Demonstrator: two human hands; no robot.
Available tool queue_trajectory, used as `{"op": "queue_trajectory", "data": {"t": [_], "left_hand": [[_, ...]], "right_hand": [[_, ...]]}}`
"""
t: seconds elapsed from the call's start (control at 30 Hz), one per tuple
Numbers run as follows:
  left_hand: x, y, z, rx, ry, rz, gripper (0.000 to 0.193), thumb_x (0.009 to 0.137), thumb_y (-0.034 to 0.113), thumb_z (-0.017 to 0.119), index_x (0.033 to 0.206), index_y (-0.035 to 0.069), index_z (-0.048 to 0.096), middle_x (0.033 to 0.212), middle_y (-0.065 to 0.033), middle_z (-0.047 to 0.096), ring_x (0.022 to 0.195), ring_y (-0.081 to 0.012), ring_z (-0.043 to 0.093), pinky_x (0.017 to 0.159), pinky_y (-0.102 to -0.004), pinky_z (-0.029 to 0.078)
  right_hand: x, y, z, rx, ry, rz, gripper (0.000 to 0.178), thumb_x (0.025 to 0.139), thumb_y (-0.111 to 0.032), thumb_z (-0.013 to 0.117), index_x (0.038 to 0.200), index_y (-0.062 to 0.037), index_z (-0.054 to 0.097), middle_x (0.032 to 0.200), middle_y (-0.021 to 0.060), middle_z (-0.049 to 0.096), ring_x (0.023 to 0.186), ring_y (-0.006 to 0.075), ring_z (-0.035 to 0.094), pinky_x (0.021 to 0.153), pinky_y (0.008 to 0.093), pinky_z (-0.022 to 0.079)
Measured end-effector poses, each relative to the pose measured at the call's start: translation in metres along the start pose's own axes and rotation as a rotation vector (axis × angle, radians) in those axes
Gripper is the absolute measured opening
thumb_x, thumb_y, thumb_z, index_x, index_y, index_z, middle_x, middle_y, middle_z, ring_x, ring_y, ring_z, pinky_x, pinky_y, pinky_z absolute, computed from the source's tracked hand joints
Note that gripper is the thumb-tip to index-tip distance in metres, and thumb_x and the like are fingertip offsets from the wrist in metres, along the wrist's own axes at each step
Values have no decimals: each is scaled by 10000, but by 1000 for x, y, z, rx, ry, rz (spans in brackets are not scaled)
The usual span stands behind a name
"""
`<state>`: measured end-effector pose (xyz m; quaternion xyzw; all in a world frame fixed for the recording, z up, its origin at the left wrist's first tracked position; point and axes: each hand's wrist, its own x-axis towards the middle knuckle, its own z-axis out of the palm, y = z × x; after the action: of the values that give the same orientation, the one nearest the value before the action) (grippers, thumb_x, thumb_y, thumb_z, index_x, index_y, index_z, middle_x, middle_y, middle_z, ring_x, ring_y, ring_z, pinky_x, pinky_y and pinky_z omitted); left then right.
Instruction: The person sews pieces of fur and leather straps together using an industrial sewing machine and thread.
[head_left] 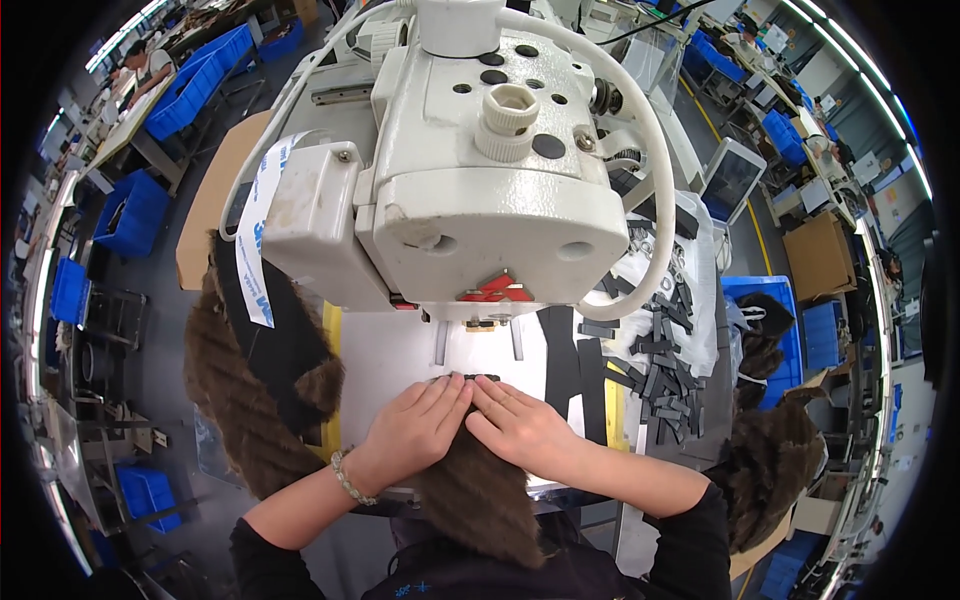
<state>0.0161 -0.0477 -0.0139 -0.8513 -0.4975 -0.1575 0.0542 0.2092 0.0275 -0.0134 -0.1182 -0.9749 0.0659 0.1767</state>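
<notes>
A strip of brown fur (478, 500) hangs from the white work surface (385, 350) toward my lap. My left hand (415, 425), with a braided bracelet at its wrist, holds the upper end of the fur from the left. From the right, my right hand (525, 430) holds the same end, its fingertips almost meeting the left ones. A small dark edge (487, 377) shows just beyond the fingertips; what lies under the fingers is hidden. Directly ahead stands the head of a large white sewing machine (490, 215), its working point a little beyond my hands.
More brown fur with black backing (265, 350) lies at the left. Black strips (592, 390) lie right of my hands, beside a pile of short dark strips (665, 370) on clear plastic. Further right are a blue bin (790, 370) and another fur piece (770, 475).
</notes>
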Motion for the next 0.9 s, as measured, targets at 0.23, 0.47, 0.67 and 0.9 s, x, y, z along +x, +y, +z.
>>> {"op": "queue_trajectory", "data": {"t": [0.23, 0.47, 0.67, 0.9], "left_hand": [[-3, -3, 2, 125, 21, 138, 332, 799, 122, 567, 1075, -44, 647, 1093, -158, 663, 1048, -239, 629, 947, -339, 470], [-1, -5, 1, -100, 34, 23, 249, 782, 106, 569, 998, -8, 621, 1193, -188, 610, 994, -235, 614, 898, -334, 468], [5, 1, -2, -176, 29, -183, 132, 782, 96, 563, 903, 44, 567, 1268, -219, 561, 910, -231, 579, 857, -337, 439], [11, 2, -8, -234, -60, -212, 121, 781, 93, 566, 892, 46, 571, 1249, -195, 578, 988, -246, 564, 922, -359, 398]], "right_hand": [[-1, 7, -1, -10, -26, -41, 233, 738, -101, 594, 949, -6, 576, 1191, 182, 625, 1139, 293, 613, 952, 366, 514], [0, 11, -3, 6, -19, -65, 211, 738, -106, 599, 926, -14, 568, 1199, 179, 626, 1120, 288, 626, 933, 358, 527], [-2, 9, -1, 10, 3, -51, 173, 753, -101, 598, 899, -18, 554, 1199, 183, 625, 1125, 291, 623, 935, 361, 525], [-3, 8, 2, 6, 31, -61, 153, 772, -104, 585, 889, -17, 534, 1137, 218, 642, 1078, 318, 639, 923, 380, 524]]}}
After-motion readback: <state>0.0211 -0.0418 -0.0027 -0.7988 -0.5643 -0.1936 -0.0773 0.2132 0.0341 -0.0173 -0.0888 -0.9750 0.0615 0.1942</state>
